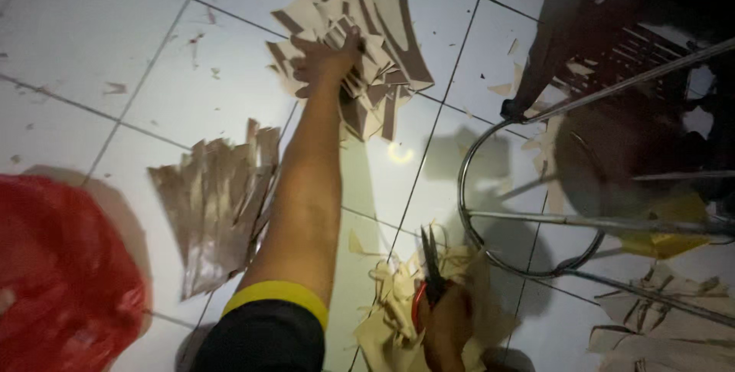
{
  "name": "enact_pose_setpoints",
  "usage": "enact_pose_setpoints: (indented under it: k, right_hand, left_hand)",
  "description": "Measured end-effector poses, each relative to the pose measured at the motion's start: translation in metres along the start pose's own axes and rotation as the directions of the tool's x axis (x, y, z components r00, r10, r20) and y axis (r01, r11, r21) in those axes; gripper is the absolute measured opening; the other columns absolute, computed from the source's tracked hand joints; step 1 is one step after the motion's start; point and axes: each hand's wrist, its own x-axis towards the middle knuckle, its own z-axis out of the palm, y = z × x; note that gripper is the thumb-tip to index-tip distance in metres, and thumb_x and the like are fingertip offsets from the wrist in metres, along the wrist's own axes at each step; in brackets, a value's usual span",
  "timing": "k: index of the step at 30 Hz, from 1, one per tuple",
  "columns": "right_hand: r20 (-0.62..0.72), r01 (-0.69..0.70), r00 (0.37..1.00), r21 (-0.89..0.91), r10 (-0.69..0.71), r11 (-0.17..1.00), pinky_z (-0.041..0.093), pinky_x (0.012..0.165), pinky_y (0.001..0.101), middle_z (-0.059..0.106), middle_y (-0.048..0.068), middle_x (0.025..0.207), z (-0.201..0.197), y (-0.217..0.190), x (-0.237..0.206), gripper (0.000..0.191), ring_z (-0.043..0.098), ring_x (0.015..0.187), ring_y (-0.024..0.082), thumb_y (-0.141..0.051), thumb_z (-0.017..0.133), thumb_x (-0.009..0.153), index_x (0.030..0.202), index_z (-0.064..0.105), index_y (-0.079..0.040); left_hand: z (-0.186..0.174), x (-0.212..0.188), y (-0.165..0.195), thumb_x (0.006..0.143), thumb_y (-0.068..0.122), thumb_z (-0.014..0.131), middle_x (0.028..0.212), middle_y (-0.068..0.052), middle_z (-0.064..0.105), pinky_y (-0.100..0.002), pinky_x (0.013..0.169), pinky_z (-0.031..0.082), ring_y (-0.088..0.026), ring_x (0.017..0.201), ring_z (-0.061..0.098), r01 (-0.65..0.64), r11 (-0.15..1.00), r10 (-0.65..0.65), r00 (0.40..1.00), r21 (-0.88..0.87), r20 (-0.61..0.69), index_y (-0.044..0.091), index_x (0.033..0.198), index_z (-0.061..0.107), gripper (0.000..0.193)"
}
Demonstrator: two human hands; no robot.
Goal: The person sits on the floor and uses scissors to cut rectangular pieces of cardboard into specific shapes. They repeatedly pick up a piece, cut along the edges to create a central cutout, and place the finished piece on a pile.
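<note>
The left arm (306, 181) is bare from the hand down to the upper arm, where a short sleeve (264, 334) begins. The sleeve is black cloth with a broad yellow band (277, 295) along its hem, curving round the arm. The left hand (325, 62) wears no glove, ring or watch. The right hand (448, 322) is also bare; dim light hides its wrist.

Heap of beige and brown cut cardboard strips (383, 50), fanned and jumbled, flat on white tile, upper centre of frame. Red-handled dark-bladed scissors (430, 269), blades pointing up-frame, bottom centre.
</note>
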Motion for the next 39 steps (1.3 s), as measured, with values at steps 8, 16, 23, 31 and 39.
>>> enact_pose_setpoints:
  k: [8, 16, 23, 31, 39]
  right_hand:
    - [-0.247, 0.126, 0.969, 0.397, -0.027, 0.909, 0.049, 0.075, 0.047, 0.069, 0.016, 0.095, 0.009, -0.002, -0.003, 0.044, 0.063, 0.084, 0.029, -0.042, 0.057, 0.094, 0.099, 0.069, 0.0]
    - [-0.092, 0.199, 0.951, -0.552, -0.296, 0.81, 0.052, 0.078, 0.0422, 0.067, 0.014, 0.111, 0.011, 0.01, 0.011, 0.061, 0.067, 0.095, 0.03, -0.049, 0.071, 0.084, 0.125, 0.057, -0.006]
    - [-0.143, 0.41, 0.851, -0.419, -0.505, 0.81, 0.051, 0.086, 0.044, 0.07, 0.017, 0.101, 0.004, 0.022, -0.012, 0.05, 0.067, 0.098, 0.034, -0.046, 0.071, 0.085, 0.108, 0.062, -0.002]
    - [-0.122, 0.375, 0.892, -0.342, -0.436, 0.862, 0.049, 0.089, 0.0479, 0.068, 0.02, 0.109, 0.015, 0.037, 0.008, 0.044, 0.065, 0.103, 0.037, -0.043, 0.064, 0.095, 0.111, 0.062, -0.003]
    - [-0.173, 0.419, 0.856, -0.32, -0.487, 0.85, 0.05, 0.089, 0.0466, 0.069, 0.017, 0.113, 0.018, 0.048, 0.012, 0.045, 0.065, 0.107, 0.035, -0.041, 0.066, 0.089, 0.118, 0.062, -0.007]
  left_hand:
    - [0.039, -0.013, 0.02, 0.078, 0.058, 0.084, 0.162, -0.029, -0.007, -0.085, 0.103, 0.019, -0.056, 0.148, -0.001, -0.081, 0.977, 0.097, 0.993, 0.198, -0.072, 0.012, 0.158, -0.008, 0.131]
    - [0.016, 0.02, -0.016, 0.082, 0.024, 0.079, 0.155, -0.022, 0.022, -0.056, 0.116, 0.04, -0.044, 0.144, 0.03, -0.191, 0.98, 0.178, 0.968, -0.059, -0.177, 0.021, 0.156, 0.022, 0.094]
    - [-0.077, 0.0, -0.098, 0.08, 0.005, 0.066, 0.153, -0.024, 0.025, -0.042, 0.102, 0.053, -0.042, 0.134, 0.045, -0.35, 0.882, 0.396, 0.914, -0.316, 0.091, 0.026, 0.155, 0.022, 0.089]
    - [-0.206, -0.081, -0.199, 0.077, 0.003, 0.066, 0.16, -0.017, 0.025, -0.042, 0.087, 0.063, -0.042, 0.127, 0.056, -0.326, 0.938, 0.268, 0.9, 0.122, 0.343, 0.037, 0.158, 0.03, 0.094]
    - [-0.212, -0.044, -0.213, 0.088, 0.031, 0.074, 0.163, -0.023, 0.001, -0.062, 0.104, 0.037, -0.052, 0.143, 0.023, -0.339, 0.589, 0.148, 0.938, 0.733, 0.315, 0.029, 0.158, 0.024, 0.086]
